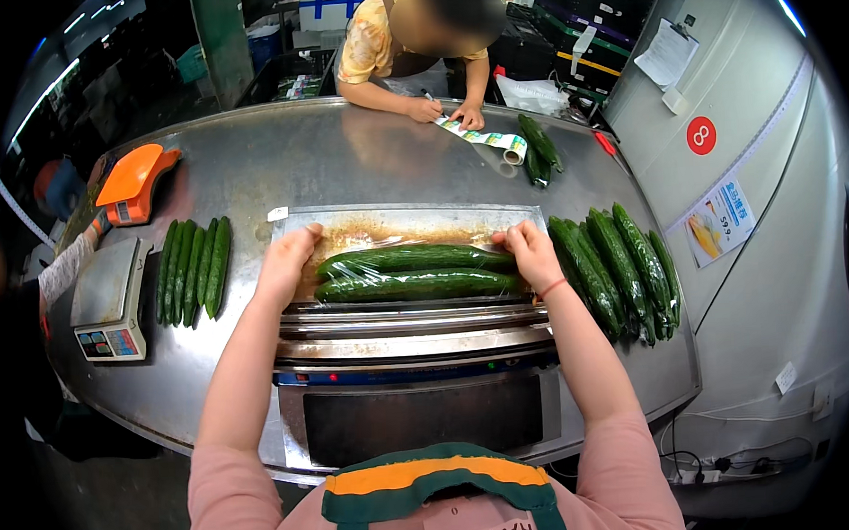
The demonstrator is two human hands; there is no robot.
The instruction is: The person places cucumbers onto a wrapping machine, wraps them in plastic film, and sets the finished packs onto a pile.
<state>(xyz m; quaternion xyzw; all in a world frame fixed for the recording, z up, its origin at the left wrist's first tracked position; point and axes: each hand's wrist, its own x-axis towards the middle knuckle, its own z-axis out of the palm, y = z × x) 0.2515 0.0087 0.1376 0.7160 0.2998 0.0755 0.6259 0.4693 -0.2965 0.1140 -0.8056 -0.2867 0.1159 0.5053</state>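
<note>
Two long green cucumbers (416,285) lie side by side across the wrapping machine (414,344), under shiny clear cling film (404,239). At their left end my left hand (289,261) is closed, its thumb and fingers pinching the film's edge. My right hand (532,253) pinches the film at the right end, close against the cucumber tips. Both forearms reach forward over the machine's metal bars and dark plate. The film is so clear that its exact edges are hard to make out.
Several cucumbers lie in rows at left (195,270) and right (624,270). A scale (111,293) and an orange scale (137,183) stand left. Across the metal table (363,154), a person (377,54) holds a pen over a label strip (480,136), near more cucumbers (539,151).
</note>
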